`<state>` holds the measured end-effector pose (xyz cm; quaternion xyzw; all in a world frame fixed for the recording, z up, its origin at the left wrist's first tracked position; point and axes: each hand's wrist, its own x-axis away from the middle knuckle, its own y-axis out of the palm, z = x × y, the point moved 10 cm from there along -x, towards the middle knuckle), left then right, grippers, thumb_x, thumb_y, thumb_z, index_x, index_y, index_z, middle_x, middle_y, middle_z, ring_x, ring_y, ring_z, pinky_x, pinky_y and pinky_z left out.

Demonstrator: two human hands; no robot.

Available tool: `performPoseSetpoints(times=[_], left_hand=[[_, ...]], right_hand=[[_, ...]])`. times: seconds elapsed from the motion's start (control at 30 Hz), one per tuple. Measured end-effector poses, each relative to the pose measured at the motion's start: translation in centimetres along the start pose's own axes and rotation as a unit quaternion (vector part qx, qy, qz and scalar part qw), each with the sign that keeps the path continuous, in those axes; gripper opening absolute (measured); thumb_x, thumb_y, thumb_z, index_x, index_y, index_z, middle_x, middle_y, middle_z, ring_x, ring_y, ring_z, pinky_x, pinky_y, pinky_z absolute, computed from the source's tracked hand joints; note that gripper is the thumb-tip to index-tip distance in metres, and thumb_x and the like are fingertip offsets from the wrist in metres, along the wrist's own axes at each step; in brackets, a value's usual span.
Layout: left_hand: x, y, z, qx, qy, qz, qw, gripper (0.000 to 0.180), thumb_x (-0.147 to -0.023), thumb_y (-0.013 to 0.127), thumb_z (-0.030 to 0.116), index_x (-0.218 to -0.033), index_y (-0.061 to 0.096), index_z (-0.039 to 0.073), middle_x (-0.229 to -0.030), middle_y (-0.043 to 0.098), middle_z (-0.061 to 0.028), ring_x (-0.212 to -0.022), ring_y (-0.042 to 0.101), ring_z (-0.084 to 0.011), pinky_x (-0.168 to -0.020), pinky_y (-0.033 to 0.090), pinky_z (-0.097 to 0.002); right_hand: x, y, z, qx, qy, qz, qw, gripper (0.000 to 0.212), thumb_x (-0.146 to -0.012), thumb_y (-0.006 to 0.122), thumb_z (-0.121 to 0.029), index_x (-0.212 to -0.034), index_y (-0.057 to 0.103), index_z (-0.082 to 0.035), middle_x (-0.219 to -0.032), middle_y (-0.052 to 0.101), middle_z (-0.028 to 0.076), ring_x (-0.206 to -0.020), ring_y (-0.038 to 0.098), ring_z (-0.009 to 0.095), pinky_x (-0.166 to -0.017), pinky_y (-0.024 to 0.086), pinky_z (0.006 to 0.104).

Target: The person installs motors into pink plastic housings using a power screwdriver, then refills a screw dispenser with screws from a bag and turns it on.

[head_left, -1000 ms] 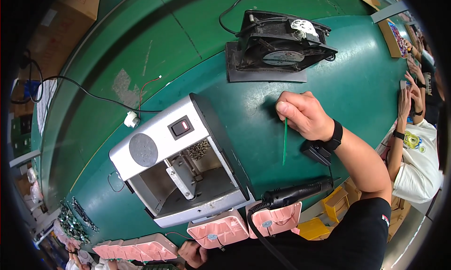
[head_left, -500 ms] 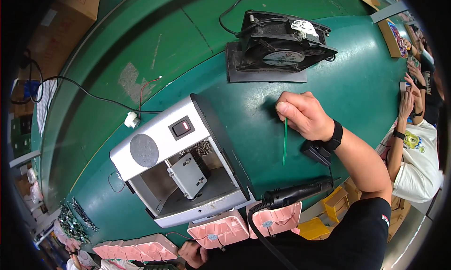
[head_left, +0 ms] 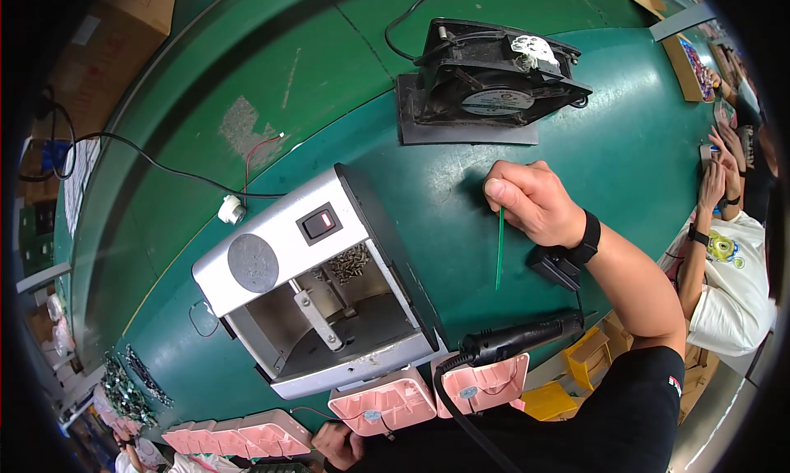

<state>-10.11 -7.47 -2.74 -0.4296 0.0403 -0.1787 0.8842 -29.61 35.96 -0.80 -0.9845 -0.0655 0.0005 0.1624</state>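
My right hand (head_left: 539, 203) is closed in a pinch on a thin green stick (head_left: 499, 251), which hangs down over the green table. Beside its wrist lies a small black block (head_left: 555, 267). At the lower edge my left hand (head_left: 337, 446) has curled fingers against a pink plastic shell (head_left: 387, 401); what they hold, if anything, is hidden. Between the hands stands a silver and black screw feeder (head_left: 284, 234) with a lit rocker switch. Small screws (head_left: 350, 263) and a metal arm (head_left: 315, 315) show inside it. A black electric screwdriver (head_left: 518, 337) lies to its right.
A black fan (head_left: 494, 78) stands on a dark plate at the far side. Several pink shells (head_left: 239, 434) line the near left edge. A small white part (head_left: 231, 210) with thin wires sits left of the feeder. Yellow bins (head_left: 588, 358) and other people's arms (head_left: 709, 193) are at right.
Inside the feeder the metal arm has turned: its broad face showed before, and now its narrow edge shows, with more screws visible. Both hands and the green stick have stayed put.
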Motion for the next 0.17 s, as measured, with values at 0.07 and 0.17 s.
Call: performPoseSetpoints(times=[0.07, 0.17], left_hand=[[-0.09, 0.00, 0.08, 0.002, -0.001, -0.002, 1.000, 0.031, -0.090, 0.063, 0.031, -0.084, 0.067, 0.001, -0.070, 0.061, -0.0144, -0.062, 0.059, -0.0335, -0.058, 0.043, -0.0386], [0.01, 0.10, -0.06, 0.005, -0.001, -0.010, 1.000, 0.031, -0.090, 0.064, 0.032, -0.085, 0.067, 0.001, -0.071, 0.061, -0.0145, -0.063, 0.059, -0.0335, -0.058, 0.044, -0.0387]], right_hand=[[-0.01, -0.01, -0.04, -0.001, -0.001, 0.001, 1.000, 0.036, -0.107, 0.049, -0.027, -0.079, 0.053, -0.003, -0.054, 0.044, -0.002, -0.041, 0.042, 0.007, -0.040, 0.033, 0.0249], [0.02, -0.01, 0.11, -0.002, 0.000, 0.001, 1.000, 0.036, -0.106, 0.050, -0.027, -0.079, 0.053, -0.003, -0.054, 0.044, -0.003, -0.041, 0.042, 0.008, -0.040, 0.034, 0.0252]])
